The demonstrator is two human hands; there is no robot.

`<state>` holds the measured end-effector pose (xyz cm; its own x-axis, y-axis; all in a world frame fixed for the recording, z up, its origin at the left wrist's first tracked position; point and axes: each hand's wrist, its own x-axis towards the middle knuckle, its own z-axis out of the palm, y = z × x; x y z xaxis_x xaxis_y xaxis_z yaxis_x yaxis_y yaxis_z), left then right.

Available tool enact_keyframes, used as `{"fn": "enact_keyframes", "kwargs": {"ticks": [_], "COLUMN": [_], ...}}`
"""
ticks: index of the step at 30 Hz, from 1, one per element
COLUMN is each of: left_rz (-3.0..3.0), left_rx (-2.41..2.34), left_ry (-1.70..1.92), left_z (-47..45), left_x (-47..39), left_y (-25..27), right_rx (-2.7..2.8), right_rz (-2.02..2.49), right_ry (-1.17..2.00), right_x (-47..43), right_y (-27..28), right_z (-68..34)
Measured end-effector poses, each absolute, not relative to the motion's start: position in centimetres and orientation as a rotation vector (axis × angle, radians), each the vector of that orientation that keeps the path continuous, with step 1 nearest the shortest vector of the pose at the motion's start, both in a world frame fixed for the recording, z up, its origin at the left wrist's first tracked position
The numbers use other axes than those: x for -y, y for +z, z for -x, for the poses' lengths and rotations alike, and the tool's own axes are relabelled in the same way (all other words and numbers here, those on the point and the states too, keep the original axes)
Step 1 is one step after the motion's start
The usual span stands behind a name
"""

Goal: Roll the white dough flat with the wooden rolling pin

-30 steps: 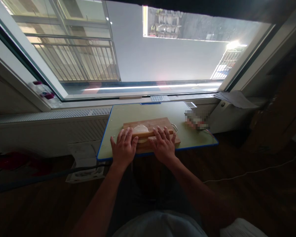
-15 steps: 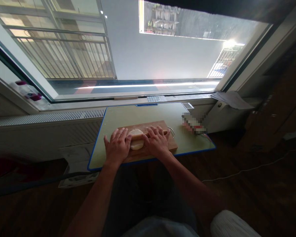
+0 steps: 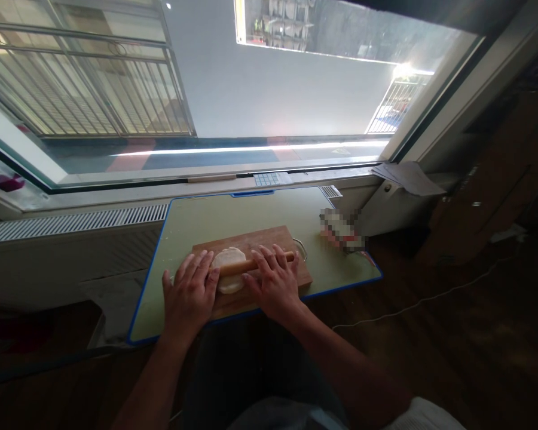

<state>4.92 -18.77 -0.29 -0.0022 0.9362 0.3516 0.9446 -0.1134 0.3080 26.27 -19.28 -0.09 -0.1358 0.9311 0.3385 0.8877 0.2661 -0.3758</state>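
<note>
A wooden rolling pin [image 3: 237, 268] lies across a flat round of pale dough [image 3: 231, 285] on a wooden cutting board [image 3: 251, 239]. My left hand [image 3: 189, 289] presses on the pin's left end, fingers pointing away from me and hiding that end. On the pin's right part rests my right hand [image 3: 275, 280], its fingers laid over the wood and its thumb near the dough. Dough shows on both the far and near sides of the pin. A metal handle [image 3: 301, 248] sticks out from the board's right end.
Under the board is a pale green, blue-edged table [image 3: 233, 212]. A blurred-out item [image 3: 343, 230] lies at its right. Beyond stand a radiator [image 3: 94, 221] and a window sill [image 3: 161, 186]; papers [image 3: 407, 178] lie at the right. A white cable [image 3: 412, 307] crosses the floor.
My view has shifted, so the table appears lower and further left. The rolling pin sits slightly nearer me on the dough and more slanted; both hands have stayed on it.
</note>
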Motion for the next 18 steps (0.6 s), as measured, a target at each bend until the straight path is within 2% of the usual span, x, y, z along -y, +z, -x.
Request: {"fn": "enact_keyframes", "kwargs": {"ticks": [18], "left_rz": [2.291], "left_rx": [2.043], "left_ry": [-0.754], "left_z": [-4.1], "left_x": [21.1], "left_y": [-1.2], "right_rx": [2.097], "right_rz": [1.658], "right_ry": [0.136], "right_x": [21.6], "right_y": [0.6], "right_z": [-27.0]}}
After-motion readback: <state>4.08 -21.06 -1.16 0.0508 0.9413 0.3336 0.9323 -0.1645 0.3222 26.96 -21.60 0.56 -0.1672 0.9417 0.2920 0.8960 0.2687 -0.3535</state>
